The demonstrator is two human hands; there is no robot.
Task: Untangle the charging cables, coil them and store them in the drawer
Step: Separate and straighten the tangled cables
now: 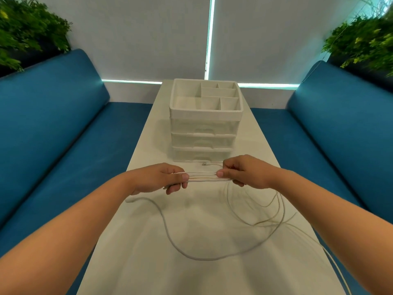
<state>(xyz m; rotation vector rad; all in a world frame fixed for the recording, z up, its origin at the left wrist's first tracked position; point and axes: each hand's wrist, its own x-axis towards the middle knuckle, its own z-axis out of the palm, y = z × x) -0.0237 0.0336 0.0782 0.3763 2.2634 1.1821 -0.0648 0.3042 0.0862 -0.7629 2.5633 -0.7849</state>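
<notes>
Several white charging cable strands are stretched level between my two hands, just above the white table. My left hand pinches their left end between thumb and fingers. My right hand pinches the right end. From there the cables hang down and trail in loose loops over the table, with one run going off the near right edge. A connector end sticks out behind the strands. The white drawer unit stands just beyond my hands, its three drawers shut.
On top of the drawer unit sits a compartment tray with nothing in it. Blue benches run along both sides of the narrow table. Green plants stand behind the backrests, and window blinds close off the far end.
</notes>
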